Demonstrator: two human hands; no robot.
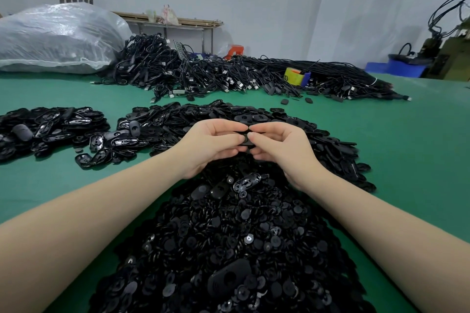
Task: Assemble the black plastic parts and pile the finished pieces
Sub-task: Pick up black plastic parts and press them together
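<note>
The green desk (407, 160) is wide and flat, so it can carry many heaps at once. At the far left corner lies a big clear plastic bag (56, 35), stuffed full and pushed back out of the way. Along the far edge sprawls a tangle of black cables (229, 71), with a yellow tape roll (293, 76) sitting on top; they look like a different job, so they wait well apart from the hands. The biggest heap, of small round black discs (229, 249), sits right at the near edge between the two arms, I think so the person can grab one without reaching. Behind it, in the middle of the desk, is a heap of flat oval black pieces (292, 124), also close. Off toward the left edge is a smaller heap of oval shells (50, 127), kept apart; I guess this is where done ones go, but I cannot be sure. The left hand (211, 140) and right hand (277, 142) meet fingertip to fingertip above the middle heap, both pinching one small black part (246, 138), probably pushing two bits together. Fingers hide most of it.
</note>
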